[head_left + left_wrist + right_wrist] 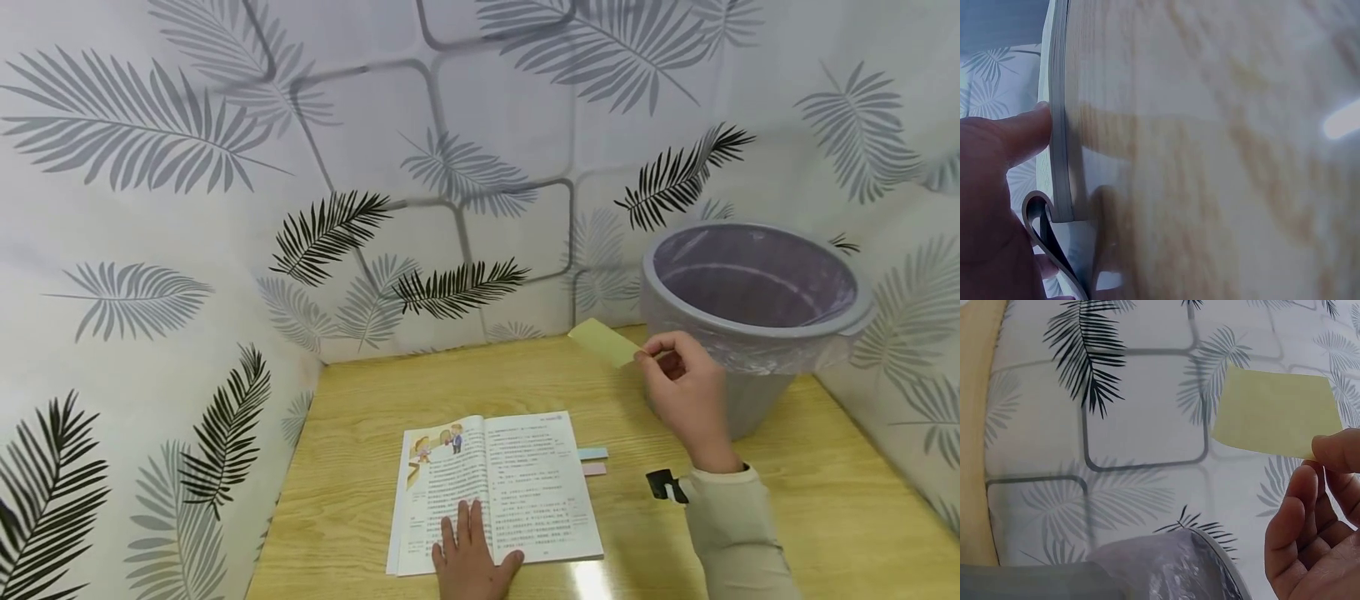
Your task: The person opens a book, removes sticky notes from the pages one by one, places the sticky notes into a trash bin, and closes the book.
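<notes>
An open book with printed text and a cartoon picture lies on the wooden table. Spread over its lower middle, my left hand rests on the pages with straight fingers. In the left wrist view, the thumb lies at the book's edge. My right hand is raised beside the bin and pinches a yellow sticky note by one corner, between thumb and finger. The right wrist view shows the whole note held in the air. Blue and pink page tabs stick out from the book's right side.
A grey bin with a clear plastic liner stands at the table's back right, close to my right hand. Leaf-patterned cloth hangs behind and along the sides of the wooden table.
</notes>
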A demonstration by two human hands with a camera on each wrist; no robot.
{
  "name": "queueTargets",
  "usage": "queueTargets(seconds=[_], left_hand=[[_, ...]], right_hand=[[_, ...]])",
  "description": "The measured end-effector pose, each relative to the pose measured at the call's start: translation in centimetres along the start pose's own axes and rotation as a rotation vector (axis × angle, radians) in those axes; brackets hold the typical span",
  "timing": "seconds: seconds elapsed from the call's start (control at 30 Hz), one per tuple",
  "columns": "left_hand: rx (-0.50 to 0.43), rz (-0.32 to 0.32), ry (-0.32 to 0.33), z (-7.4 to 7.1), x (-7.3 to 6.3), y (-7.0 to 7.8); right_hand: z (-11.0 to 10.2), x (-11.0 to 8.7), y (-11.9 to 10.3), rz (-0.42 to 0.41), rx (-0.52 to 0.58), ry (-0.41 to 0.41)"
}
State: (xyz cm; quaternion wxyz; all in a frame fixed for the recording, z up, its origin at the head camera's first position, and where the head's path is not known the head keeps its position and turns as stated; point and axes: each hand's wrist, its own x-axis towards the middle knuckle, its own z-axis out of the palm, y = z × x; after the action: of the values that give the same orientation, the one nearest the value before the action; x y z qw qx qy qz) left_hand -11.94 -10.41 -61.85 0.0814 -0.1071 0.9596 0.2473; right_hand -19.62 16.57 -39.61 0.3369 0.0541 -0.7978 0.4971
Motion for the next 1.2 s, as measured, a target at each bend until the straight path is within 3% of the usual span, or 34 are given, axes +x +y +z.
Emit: queueTargets(seconds=[0.2, 0.47, 0.7, 1.2], left_hand=[[0.016, -0.008, 0.0, 0.4, 0.2, -0.4], [0.002, 0.002, 0.003, 0.2, 0.2, -0.2], [0.007, 0.007, -0.001, 0.1, 0.4, -0.3], [0.001, -0.005, -0.024, 0.1, 0.4, -0.6]], right_hand=[[-1.2, 0.6, 0.0, 0.046, 0.024, 0.058], [-3.0, 1.7, 0.4, 0.049, 0.049, 0.125], [-4.5, 2.4, 1.1, 0.026, 0.05, 0.24], [-7.2, 3.9, 2.9, 0.112, -0.037, 0.48]])
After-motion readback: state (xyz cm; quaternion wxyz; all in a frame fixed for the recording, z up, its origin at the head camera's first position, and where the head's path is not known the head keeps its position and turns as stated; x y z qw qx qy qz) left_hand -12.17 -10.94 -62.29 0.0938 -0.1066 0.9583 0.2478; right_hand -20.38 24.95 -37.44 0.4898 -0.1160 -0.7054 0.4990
